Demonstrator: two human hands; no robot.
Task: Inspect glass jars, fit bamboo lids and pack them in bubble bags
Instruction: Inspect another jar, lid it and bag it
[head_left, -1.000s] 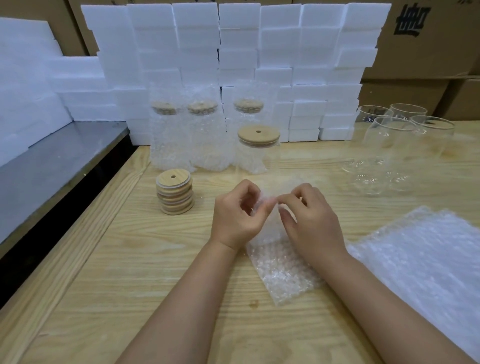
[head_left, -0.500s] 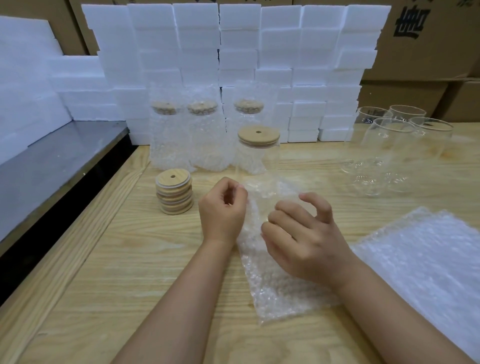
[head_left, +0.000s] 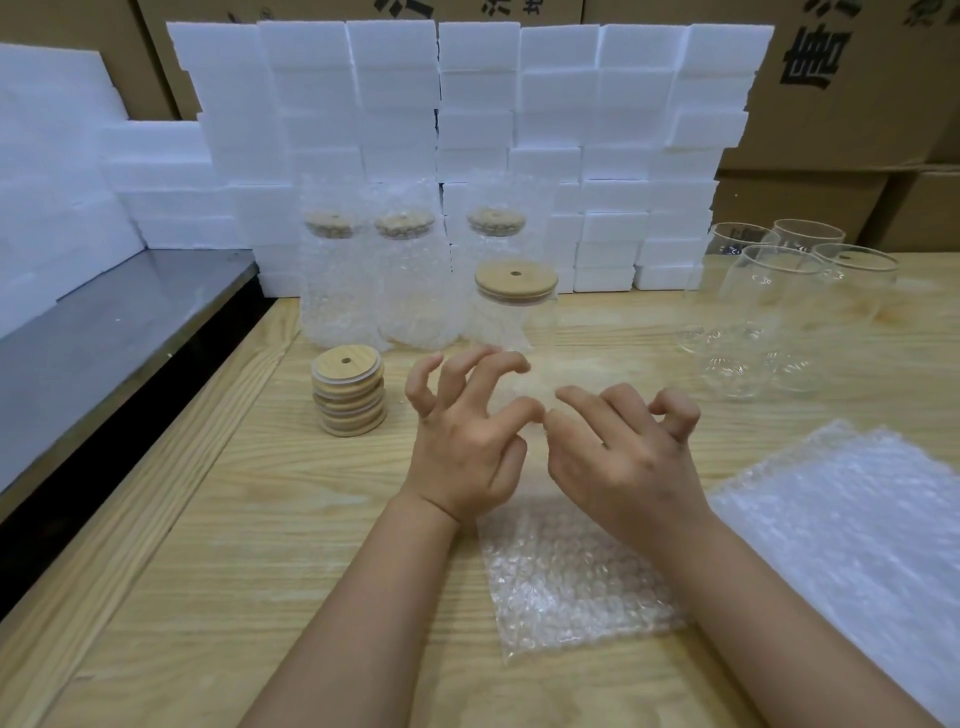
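clear bubble bag (head_left: 571, 582) lies on table (head_left: 260, 493), top blurry; l hand (head_left: 462, 452) & r hand (head_left: 623, 457) pinch its mouth, other fingers loosely curled.

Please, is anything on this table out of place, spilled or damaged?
Nothing is spilled or broken. Only the lid stack is slightly uneven, its lids shifted sideways against one another. The jars stand upright.
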